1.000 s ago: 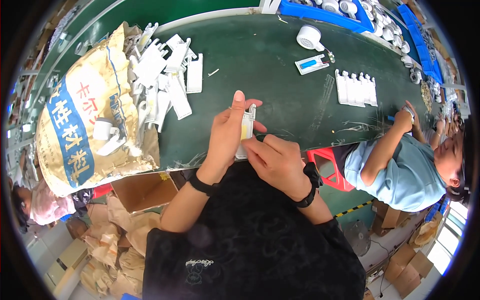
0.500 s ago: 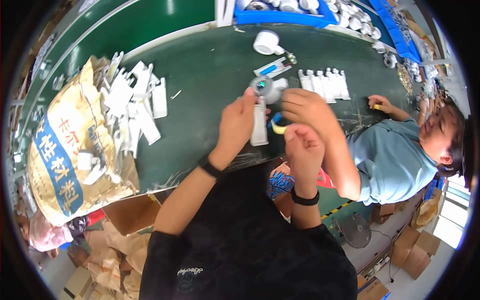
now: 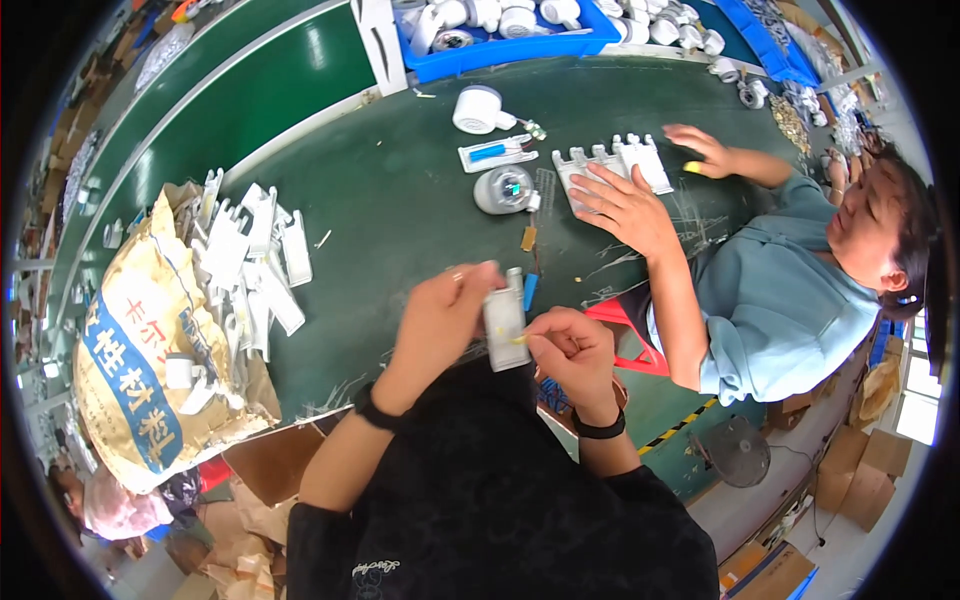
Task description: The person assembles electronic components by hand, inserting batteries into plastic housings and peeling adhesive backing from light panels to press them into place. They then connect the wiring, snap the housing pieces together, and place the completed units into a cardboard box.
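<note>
My left hand (image 3: 440, 320) grips a narrow white plastic handle shell (image 3: 505, 325) by its far left side, above the table's near edge. At the shell's lower right, my right hand (image 3: 575, 355) pinches a small yellow strip (image 3: 518, 340), which touches the shell. Just beyond the shell lies a blue cylindrical battery (image 3: 530, 290), partly hidden. Farther off rests a round white housing (image 3: 500, 190) with a circuit board showing. Behind it are an open white shell with a blue battery (image 3: 490, 152) and another round white housing (image 3: 482, 110) with wires.
At right, a co-worker's hand (image 3: 630, 210) lies over a row of white shells (image 3: 640, 160). More shells (image 3: 255, 250) spill from a paper sack (image 3: 130, 350) at left. A blue bin (image 3: 510, 55) of white housings stands at the back. A red stool (image 3: 630, 345) is beside the table.
My left hand has drawn the shell nearer to me, away from the round housing. My right hand has brought the yellow strip to the shell. The co-worker's hand has moved onto the shell row.
</note>
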Demonstrator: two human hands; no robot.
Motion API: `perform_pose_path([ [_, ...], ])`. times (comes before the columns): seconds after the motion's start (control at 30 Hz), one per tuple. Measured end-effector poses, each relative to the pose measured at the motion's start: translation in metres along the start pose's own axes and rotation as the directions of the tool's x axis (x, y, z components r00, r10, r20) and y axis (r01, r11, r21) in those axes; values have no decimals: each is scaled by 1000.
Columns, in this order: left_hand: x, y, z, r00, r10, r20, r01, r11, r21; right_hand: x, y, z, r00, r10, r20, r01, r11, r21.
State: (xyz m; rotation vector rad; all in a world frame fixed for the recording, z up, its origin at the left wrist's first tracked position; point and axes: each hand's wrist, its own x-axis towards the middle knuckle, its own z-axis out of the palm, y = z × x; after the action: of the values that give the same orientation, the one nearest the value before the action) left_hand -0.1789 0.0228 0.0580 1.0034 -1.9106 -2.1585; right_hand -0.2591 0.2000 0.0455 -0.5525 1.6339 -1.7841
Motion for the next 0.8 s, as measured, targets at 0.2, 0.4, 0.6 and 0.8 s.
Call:
perform_pose_path([
  [0.2,106,-16,95,944,329,4,-319,912,257,-19,12,-40,984,-39,-176,82,965,248],
  [0.4,162,-12,82,862,468,-193,-332,810,483,-27,18,-55,955,-1,-297,92,952,291],
  [0.6,196,6,119,851,514,-107,-414,783,464,-21,18,-58,962,-23,-273,111,944,311],
  [0.8,91,2,33,783,616,-86,-477,683,553,-10,24,-41,992,41,-119,15,899,437],
])
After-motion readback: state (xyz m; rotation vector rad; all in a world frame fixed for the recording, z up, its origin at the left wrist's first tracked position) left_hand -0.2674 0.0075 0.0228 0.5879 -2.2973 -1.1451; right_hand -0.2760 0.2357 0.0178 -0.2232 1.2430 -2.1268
